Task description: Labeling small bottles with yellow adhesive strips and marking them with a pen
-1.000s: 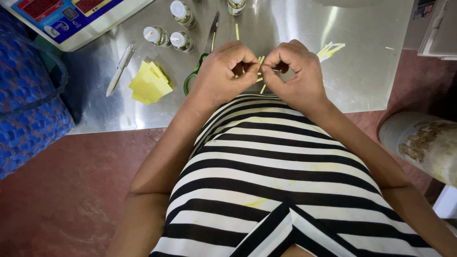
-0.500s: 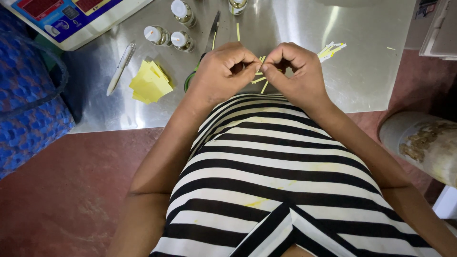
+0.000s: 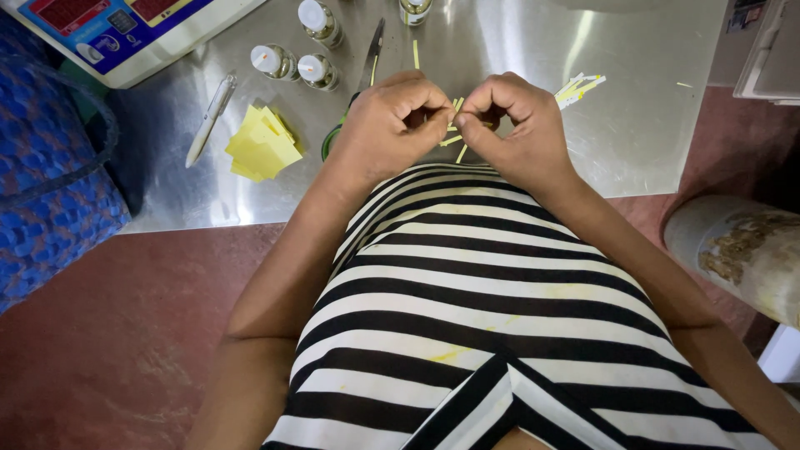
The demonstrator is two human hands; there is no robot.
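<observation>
— Head view from where you stand: what are the hands doing?

— Both are curled up close together over the near edge of the shiny steel table (image 3: pixel 650 142). The left hand (image 3: pixel 390 123) and the right hand (image 3: pixel 508 125) pinch thin yellow paper strips (image 3: pixel 454 117) between thumbs and fingertips, knuckles almost touching.

— Anything round them?

— Just behind the left hand lie green-handled scissors (image 3: pixel 367 62), blades pointing away. Further left, a stack of yellow square paper notes (image 3: pixel 262 143), a white pen (image 3: pixel 210 117), and three small white-capped glass vials (image 3: pixel 297 46). More cut yellow strips (image 3: pixel 579 86) sit past the right hand. A white and blue weighing scale (image 3: pixel 125 29) fills the far left corner.

— How would you handle strips like that?

— I'd judge a light pinch near the ends, kept low over the table, so none tear or drop.
</observation>
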